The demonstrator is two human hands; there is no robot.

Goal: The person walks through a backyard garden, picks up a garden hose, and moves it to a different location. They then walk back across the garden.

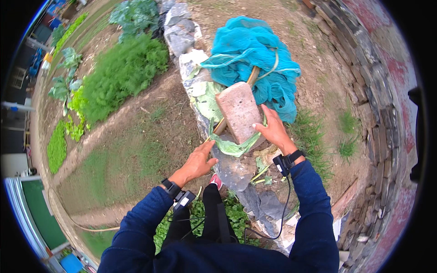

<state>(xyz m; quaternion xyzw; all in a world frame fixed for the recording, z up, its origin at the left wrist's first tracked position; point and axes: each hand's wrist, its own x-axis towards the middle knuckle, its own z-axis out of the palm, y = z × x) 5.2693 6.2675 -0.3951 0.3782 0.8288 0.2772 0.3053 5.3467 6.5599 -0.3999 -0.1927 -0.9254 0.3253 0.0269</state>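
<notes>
A pinkish, rough stone block [239, 109] rests at a slant on top of a wooden stick [221, 126]. My right hand [276, 133] is at the block's right edge, thumb and fingers spread apart. A limp green leafy strip [233, 148] curves around the block's near end, and one tip of it rises beside my right thumb. Fingers stretched, my left hand [196, 163] lies low to the left, its fingertips close to the strip's left end and the stick. Whether they touch is unclear. Bunched turquoise netting [255, 50] is heaped just beyond the block.
Grey stones [180, 34] form a low border running away from me. Leafy green plants [125, 73] grow in the bed to the left. A stacked brick wall [375, 136] bends along the right. My shoe [216, 181] stands by the border, near pale leaf scraps [207, 102].
</notes>
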